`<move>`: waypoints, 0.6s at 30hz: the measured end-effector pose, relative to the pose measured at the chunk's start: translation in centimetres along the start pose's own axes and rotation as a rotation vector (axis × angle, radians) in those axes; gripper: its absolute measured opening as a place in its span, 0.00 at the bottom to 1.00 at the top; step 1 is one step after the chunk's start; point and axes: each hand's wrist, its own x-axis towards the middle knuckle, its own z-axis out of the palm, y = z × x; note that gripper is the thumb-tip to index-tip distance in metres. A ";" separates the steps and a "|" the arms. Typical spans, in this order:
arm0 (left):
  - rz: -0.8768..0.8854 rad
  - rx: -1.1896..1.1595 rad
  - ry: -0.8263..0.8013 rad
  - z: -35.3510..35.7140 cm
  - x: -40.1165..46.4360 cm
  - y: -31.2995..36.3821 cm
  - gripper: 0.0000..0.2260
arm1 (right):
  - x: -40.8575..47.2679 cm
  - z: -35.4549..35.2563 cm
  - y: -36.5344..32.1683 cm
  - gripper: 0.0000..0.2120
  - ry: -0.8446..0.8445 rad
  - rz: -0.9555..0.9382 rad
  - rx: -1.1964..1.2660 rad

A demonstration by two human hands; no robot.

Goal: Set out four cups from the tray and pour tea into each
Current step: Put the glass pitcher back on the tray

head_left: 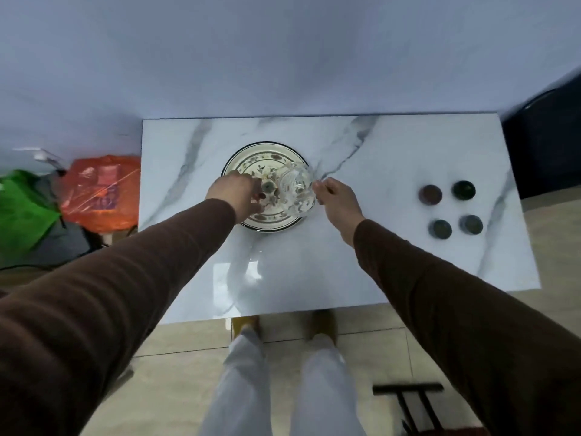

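Note:
A round patterned tray sits mid-table. On its right part stands a clear glass teapot. My right hand is at the teapot's right side, fingers pinched on its handle. My left hand lies over the tray's left part, its fingertips curled down beside a small dark round piece; whether they grip it is hidden. Several small dark cups stand in a square on the table's right end, among them a brown cup, a black cup and a grey cup.
The white marble table stands against a pale wall. Orange and green bags lie on the floor to the left. A dark object stands at the far right, and a black stool frame near my right leg.

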 end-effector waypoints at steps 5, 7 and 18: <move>0.005 0.007 -0.051 1.9 2.1 -3.7 0.19 | 3.9 3.8 0.6 0.13 -0.019 0.030 0.043; 0.010 0.014 -0.050 2.5 2.7 -4.5 0.19 | 5.1 4.8 0.9 0.13 -0.045 0.024 0.052; 0.039 0.024 -0.046 5.7 6.6 -6.3 0.17 | 10.6 8.4 3.7 0.15 -0.187 -0.001 0.008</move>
